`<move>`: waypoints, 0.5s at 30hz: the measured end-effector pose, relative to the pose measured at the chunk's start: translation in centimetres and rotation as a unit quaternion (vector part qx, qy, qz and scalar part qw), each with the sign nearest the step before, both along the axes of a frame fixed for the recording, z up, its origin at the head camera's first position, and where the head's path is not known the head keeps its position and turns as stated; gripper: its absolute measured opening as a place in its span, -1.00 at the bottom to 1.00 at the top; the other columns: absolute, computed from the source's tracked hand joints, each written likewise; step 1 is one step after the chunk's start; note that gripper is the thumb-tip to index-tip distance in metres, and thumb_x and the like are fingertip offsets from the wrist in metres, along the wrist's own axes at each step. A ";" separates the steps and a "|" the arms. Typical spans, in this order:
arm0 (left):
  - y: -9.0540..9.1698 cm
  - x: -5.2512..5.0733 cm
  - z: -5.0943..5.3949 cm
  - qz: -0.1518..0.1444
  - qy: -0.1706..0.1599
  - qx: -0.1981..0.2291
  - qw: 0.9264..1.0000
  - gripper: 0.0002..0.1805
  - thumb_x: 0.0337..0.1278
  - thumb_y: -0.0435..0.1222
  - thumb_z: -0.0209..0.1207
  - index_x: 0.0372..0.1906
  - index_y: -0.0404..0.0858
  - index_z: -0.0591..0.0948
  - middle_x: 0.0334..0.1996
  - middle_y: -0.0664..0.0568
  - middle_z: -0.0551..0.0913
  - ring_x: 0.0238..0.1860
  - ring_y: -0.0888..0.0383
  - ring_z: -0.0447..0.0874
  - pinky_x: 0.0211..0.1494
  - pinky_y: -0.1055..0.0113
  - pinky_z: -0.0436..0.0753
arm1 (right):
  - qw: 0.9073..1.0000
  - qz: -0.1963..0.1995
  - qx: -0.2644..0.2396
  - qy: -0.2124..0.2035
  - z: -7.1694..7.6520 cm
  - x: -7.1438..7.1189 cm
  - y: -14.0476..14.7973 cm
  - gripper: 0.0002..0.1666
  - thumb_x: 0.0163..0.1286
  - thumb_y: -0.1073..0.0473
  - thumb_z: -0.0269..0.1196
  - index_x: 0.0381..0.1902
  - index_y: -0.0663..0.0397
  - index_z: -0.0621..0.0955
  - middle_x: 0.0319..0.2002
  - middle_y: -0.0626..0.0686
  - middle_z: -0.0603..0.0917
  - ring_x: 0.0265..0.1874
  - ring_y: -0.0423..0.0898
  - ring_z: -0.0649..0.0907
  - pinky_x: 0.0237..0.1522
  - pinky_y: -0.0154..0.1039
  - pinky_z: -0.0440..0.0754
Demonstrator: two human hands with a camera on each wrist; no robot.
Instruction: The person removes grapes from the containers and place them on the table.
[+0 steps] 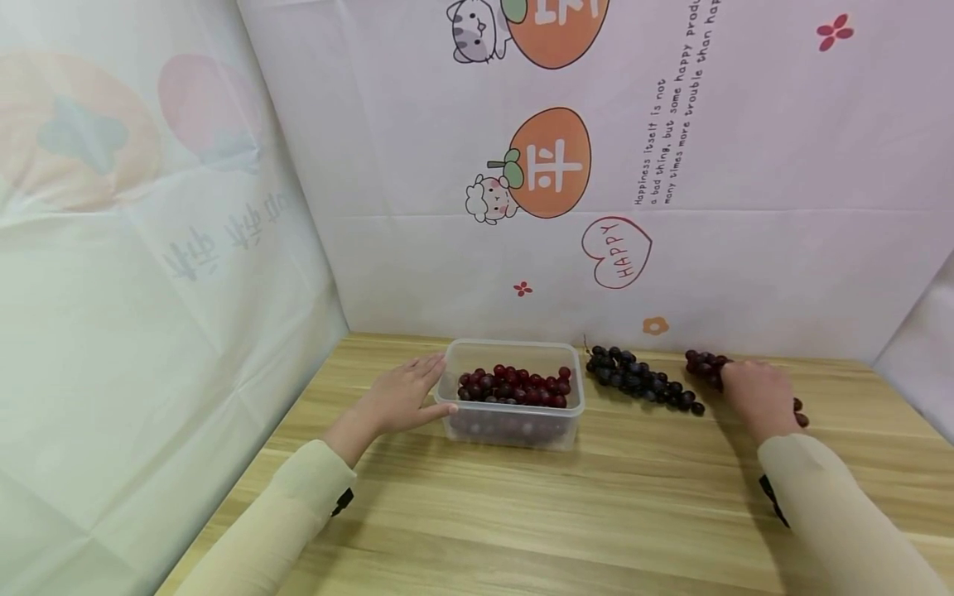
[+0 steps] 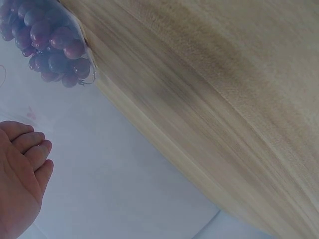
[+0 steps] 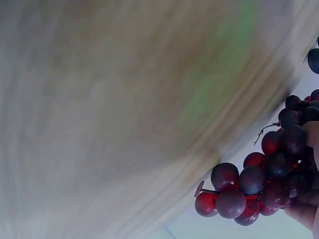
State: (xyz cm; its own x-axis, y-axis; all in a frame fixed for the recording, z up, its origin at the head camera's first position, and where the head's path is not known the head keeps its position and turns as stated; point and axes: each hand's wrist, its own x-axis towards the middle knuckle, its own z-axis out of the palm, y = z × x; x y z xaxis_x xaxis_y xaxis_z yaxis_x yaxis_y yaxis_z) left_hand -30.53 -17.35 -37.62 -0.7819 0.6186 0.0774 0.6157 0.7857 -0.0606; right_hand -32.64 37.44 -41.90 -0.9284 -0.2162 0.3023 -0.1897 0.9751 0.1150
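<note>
Over wooden tabletop, right hand grips grapes; left hand is outstretched beside container.
</note>
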 end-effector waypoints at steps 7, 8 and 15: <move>0.0 0.1 0.0 0.005 -0.007 0.001 1.000 -0.04 0.35 0.27 -0.14 0.50 -0.41 0.07 0.50 -0.19 0.03 0.46 -0.13 0.06 0.49 0.07 0.06 | 0.999 -0.011 -0.030 -0.044 -0.2 0.2 0.0 -0.58 0.33 0.34 0.18 -0.74 0.12 0.42 -0.73 0.11 0.46 -0.75 0.05 0.50 -0.79 0.00 0.50; 0.0 0.1 0.1 0.006 -0.008 0.002 1.000 -0.04 0.35 0.27 -0.14 0.50 -0.41 0.07 0.50 -0.19 0.03 0.46 -0.13 0.06 0.49 0.07 0.06 | 0.998 -0.011 -0.028 -0.049 -0.2 0.3 0.0 -0.59 0.32 0.35 0.18 -0.74 0.12 0.42 -0.72 0.12 0.47 -0.74 0.04 0.50 -0.79 0.00 0.50; 0.0 0.1 0.1 0.004 -0.006 0.008 1.000 -0.05 0.34 0.26 -0.10 0.49 -0.41 0.09 0.50 -0.19 0.04 0.45 -0.16 0.09 0.48 0.04 0.10 | 0.997 -0.010 -0.036 -0.071 0.3 0.3 0.4 -0.72 0.21 0.43 0.18 -0.67 0.16 0.47 -0.64 0.18 0.55 -0.66 0.12 0.56 -0.73 0.07 0.53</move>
